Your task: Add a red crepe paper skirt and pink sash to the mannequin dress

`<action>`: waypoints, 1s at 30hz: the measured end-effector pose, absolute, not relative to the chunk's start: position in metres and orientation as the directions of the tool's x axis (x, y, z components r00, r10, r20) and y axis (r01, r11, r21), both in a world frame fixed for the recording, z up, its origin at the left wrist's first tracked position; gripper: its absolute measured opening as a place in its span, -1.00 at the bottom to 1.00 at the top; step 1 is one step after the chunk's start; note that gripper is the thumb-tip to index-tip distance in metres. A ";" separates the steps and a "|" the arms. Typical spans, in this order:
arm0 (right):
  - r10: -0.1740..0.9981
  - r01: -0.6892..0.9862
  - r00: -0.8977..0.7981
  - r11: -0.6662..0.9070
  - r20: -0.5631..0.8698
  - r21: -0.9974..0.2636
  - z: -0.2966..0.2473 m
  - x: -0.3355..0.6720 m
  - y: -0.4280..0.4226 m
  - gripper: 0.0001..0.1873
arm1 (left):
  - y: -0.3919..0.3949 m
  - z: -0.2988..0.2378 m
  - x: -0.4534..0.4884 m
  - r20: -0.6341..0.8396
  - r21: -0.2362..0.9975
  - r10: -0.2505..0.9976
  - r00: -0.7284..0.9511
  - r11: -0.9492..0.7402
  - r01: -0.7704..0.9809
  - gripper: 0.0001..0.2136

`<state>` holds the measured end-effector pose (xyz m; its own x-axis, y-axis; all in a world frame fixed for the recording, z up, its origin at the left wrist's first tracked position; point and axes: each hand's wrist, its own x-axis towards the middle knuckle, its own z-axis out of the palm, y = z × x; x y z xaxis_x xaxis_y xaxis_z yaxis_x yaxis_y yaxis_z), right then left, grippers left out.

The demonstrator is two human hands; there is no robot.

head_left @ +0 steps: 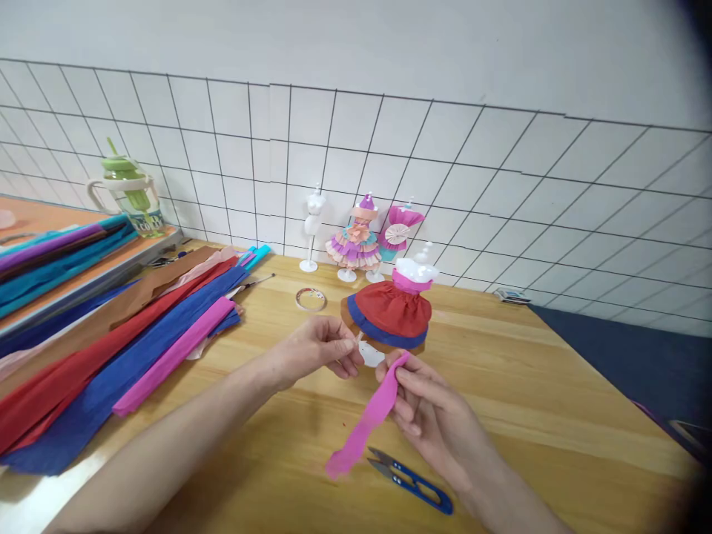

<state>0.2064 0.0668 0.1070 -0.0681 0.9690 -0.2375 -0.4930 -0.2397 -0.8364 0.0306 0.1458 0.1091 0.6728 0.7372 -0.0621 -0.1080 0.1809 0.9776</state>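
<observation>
A strip of pink crepe paper [368,424] hangs from the fingers of my right hand [431,404], its loose end toward the lower left. My left hand [328,348] is closed in a pinch just left of the white base [371,354] of a small dress form; whatever sits between its fingertips is too small to make out. Behind both hands stands that dress form [418,267], dressed in a pink band and a layered red, blue and brown skirt [392,311]. Thread snips [411,482] with blue handles lie below my right hand.
Long crepe paper folds [150,334] in several colours cover the left of the table. Near the wall stand a bare white dress form [313,222] and two dressed ones [359,241]. A roll of tape [310,299] lies before them. A green-lidded cup [125,185] stands far left; a dark mat [606,363] lies right.
</observation>
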 end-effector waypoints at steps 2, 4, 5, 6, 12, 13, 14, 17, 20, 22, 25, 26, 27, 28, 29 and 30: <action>0.977 -0.472 -0.063 -0.210 -0.204 -0.856 0.111 0.211 0.068 -0.71 | 0.143 0.110 0.032 -0.057 0.982 0.733 0.677 0.162 -0.092 -0.62; 0.983 -0.446 -0.051 -0.180 -0.175 -0.877 0.114 0.216 0.070 -0.72 | 0.141 0.110 0.033 -0.050 0.987 0.742 0.669 0.139 -0.080 -0.63; 0.985 -0.437 -0.040 -0.167 -0.166 -0.884 0.115 0.218 0.070 -0.72 | 0.140 0.110 0.033 -0.043 0.989 0.748 0.663 0.127 -0.080 -0.63; 0.987 -0.430 -0.028 -0.156 -0.160 -0.889 0.116 0.220 0.071 -0.73 | 0.140 0.111 0.033 -0.035 0.990 0.753 0.657 0.118 -0.083 -0.63; 0.995 -0.403 0.003 -0.093 -0.103 -0.910 0.114 0.227 0.071 -0.73 | 0.138 0.115 0.033 -0.008 0.985 0.765 0.644 0.116 -0.125 -0.67; 0.997 -0.400 0.015 -0.063 -0.075 -0.914 0.112 0.228 0.071 -0.74 | 0.137 0.115 0.033 -0.014 0.983 0.749 0.662 0.131 -0.128 -0.68; 0.998 -0.401 0.030 -0.032 -0.049 -0.915 0.111 0.229 0.071 -0.74 | 0.136 0.115 0.033 -0.022 0.979 0.729 0.684 0.153 -0.132 -0.68; 0.999 -0.420 0.049 0.012 -0.009 -0.908 0.107 0.234 0.074 -0.76 | 0.133 0.114 0.036 -0.053 0.967 0.691 0.721 0.216 -0.136 -0.68; 1.000 -0.442 0.021 -0.002 -0.013 -0.897 0.109 0.241 0.076 -0.84 | 0.133 0.113 0.039 -0.074 0.967 0.728 0.682 0.218 -0.128 -0.69; 0.999 -0.453 -0.010 -0.033 -0.031 -0.891 0.114 0.247 0.077 -0.87 | 0.135 0.115 0.040 -0.060 0.966 0.768 0.638 0.207 -0.157 -0.70; 0.997 -0.482 -0.047 -0.075 -0.060 -0.873 0.123 0.251 0.077 -0.87 | 0.141 0.117 0.039 -0.002 0.947 0.820 0.572 0.186 -0.264 -0.74; 0.997 -0.499 -0.048 -0.080 -0.064 -0.863 0.126 0.251 0.077 -0.86 | 0.143 0.118 0.039 0.019 0.935 0.830 0.557 0.183 -0.304 -0.75; 0.996 -0.515 -0.048 -0.086 -0.071 -0.853 0.129 0.251 0.078 -0.84 | 0.144 0.117 0.038 0.034 0.922 0.834 0.550 0.186 -0.340 -0.77; 0.996 -0.531 -0.046 -0.091 -0.078 -0.843 0.130 0.251 0.079 -0.82 | 0.146 0.117 0.038 0.041 0.909 0.832 0.554 0.198 -0.366 -0.79; 0.995 -0.544 -0.047 -0.099 -0.088 -0.833 0.132 0.251 0.079 -0.80 | 0.147 0.115 0.038 0.042 0.898 0.825 0.564 0.217 -0.384 -0.81; 0.994 -0.556 -0.047 -0.108 -0.099 -0.824 0.132 0.251 0.080 -0.79 | 0.147 0.114 0.039 0.038 0.888 0.816 0.577 0.237 -0.394 -0.82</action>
<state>0.2508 0.0799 0.1322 -0.0467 0.9940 -0.0988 -0.5556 -0.1080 -0.8244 0.0386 0.1472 0.1135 0.5773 0.8156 0.0381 -0.3938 0.2373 0.8880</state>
